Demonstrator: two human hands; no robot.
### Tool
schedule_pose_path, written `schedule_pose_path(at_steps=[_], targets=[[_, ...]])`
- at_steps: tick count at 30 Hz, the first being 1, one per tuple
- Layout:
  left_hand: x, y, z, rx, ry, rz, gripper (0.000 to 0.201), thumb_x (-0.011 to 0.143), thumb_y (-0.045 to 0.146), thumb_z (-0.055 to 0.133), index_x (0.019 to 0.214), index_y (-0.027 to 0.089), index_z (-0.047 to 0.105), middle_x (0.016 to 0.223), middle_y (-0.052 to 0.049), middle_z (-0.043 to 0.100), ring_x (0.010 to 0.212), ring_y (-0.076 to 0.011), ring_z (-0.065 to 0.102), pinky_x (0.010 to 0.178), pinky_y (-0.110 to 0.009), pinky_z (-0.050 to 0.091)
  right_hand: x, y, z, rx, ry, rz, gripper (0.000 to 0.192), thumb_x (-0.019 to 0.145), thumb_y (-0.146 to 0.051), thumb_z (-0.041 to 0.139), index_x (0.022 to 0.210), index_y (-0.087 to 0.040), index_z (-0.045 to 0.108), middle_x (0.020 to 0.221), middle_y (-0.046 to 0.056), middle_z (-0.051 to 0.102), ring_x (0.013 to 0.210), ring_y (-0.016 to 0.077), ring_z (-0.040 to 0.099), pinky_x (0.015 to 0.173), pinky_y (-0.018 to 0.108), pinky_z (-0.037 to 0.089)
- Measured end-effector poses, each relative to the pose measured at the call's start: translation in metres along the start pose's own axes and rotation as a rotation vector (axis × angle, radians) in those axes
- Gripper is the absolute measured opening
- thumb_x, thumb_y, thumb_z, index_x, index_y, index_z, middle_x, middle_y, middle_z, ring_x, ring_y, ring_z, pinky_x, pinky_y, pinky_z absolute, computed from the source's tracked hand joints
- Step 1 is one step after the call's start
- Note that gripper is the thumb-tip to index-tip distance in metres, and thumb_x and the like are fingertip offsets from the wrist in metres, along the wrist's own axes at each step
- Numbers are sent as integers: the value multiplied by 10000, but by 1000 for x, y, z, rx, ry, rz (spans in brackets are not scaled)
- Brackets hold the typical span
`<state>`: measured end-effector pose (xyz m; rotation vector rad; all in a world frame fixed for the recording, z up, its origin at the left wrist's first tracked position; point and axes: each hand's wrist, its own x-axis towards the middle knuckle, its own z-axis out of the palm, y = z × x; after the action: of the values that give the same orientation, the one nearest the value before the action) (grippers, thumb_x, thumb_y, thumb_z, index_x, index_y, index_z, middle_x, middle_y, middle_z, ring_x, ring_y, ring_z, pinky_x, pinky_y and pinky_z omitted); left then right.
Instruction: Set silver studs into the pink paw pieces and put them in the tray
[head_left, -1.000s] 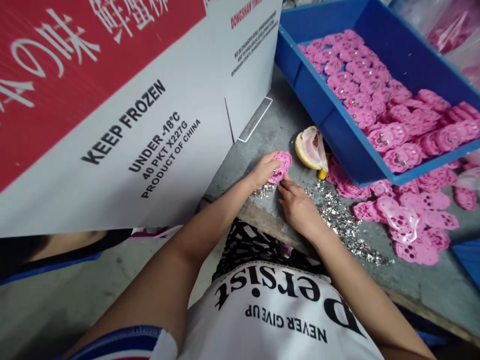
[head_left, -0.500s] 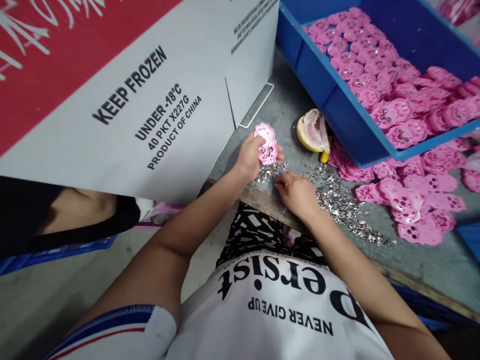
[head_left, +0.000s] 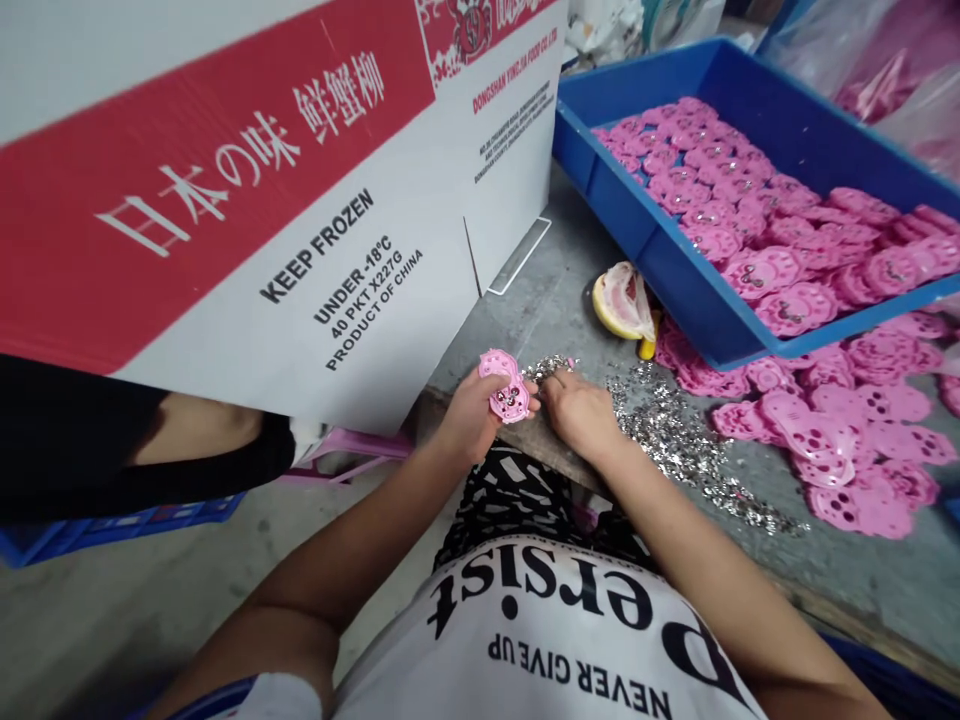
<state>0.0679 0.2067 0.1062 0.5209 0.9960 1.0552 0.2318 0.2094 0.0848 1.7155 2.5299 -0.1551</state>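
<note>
The left hand (head_left: 469, 410) is gripping a pink paw piece (head_left: 505, 385); right hand (head_left: 574, 410), grip closed, is pinching silver bits (head_left: 675, 430) beside it; they risk scattering.

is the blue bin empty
No, the blue bin holds a heap of pink plastic pieces, and more lie on the table beside it.

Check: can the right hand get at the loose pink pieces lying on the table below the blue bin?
Probably yes. The right hand rests on the silver bits, and only those lie between it and the loose pink pieces. The blue bin sits behind them, not over them.
</note>
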Motion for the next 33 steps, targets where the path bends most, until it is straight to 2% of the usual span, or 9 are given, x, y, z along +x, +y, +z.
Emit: schedule_pose_path(at_steps=[4, 7, 10, 14, 20, 23, 26, 30, 33], targets=[[-5, -12, 1, -1, -4, -28, 309, 718, 216, 662, 994, 164, 535, 752, -64, 746, 604, -223, 729, 583, -320, 584, -9, 8, 2, 105, 2, 60, 258, 1049, -200, 405, 1097, -149, 654, 1115, 167, 707, 1014, 264, 668, 803, 324, 446], [-5, -19, 4, 54, 36, -10, 346, 705, 233, 670, 1014, 168, 527, 745, -52, 742, 582, -213, 715, 567, -311, 572, -13, 16, 3, 345, 20, 178, 227, 1029, -191, 436, 1088, -152, 651, 1096, 149, 733, 966, 245, 680, 812, 311, 451], [-3, -27, 10, 176, 82, 37, 405, 684, 214, 693, 1042, 182, 507, 733, -13, 726, 567, -186, 694, 564, -291, 556, -16, 23, 2, 571, 63, 246, 210, 986, -149, 452, 998, -159, 661, 993, 118, 757, 916, 224, 679, 820, 299, 452], [5, -39, 19, 351, 85, 153, 462, 657, 174, 775, 1045, 202, 524, 818, 2, 713, 637, -170, 703, 617, -280, 553, -19, 30, -5, 694, 92, 266, 201, 980, -222, 487, 883, -182, 659, 881, 81, 753, 807, 207, 659, 745, 292, 434], [23, -50, 23, 465, 94, 271, 514, 627, 140, 842, 1067, 234, 593, 827, 18, 667, 710, -180, 682, 694, -300, 558, -23, 31, -16, 549, 9, 246, 206, 1006, -269, 503, 947, -185, 682, 921, 93, 771, 812, 220, 663, 699, 295, 387], [24, -49, 24, 434, 102, 250, 578, 570, 80, 852, 1069, 243, 613, 863, 11, 671, 804, -200, 688, 747, -313, 573, -25, 28, -21, 464, -25, 232, 218, 1019, -254, 487, 1018, -172, 689, 1016, 122, 777, 887, 242, 686, 703, 304, 380], [20, -46, 25, 416, 82, 195, 584, 554, 76, 858, 1058, 249, 619, 846, 15, 658, 761, -192, 673, 721, -314, 579, -26, 27, -25, 422, -61, 209, 231, 1025, -233, 472, 1052, -159, 689, 1084, 141, 773, 945, 256, 696, 716, 310, 378], [16, -47, 24, 395, 39, 152, 577, 559, 93, 863, 1054, 259, 618, 832, 13, 653, 740, -193, 667, 687, -310, 583, -27, 27, -28, 421, -118, 214, 237, 1033, -237, 468, 1056, -159, 691, 1074, 144, 778, 939, 254, 702, 704, 305, 374], [16, -50, 24, 394, 36, 182, 564, 569, 96, 854, 1054, 262, 618, 845, 5, 654, 801, -219, 679, 691, -324, 584, -30, 25, -28, 446, -104, 245, 217, 1030, -245, 486, 1025, -170, 690, 1042, 134, 781, 915, 239, 700, 704, 293, 385]])
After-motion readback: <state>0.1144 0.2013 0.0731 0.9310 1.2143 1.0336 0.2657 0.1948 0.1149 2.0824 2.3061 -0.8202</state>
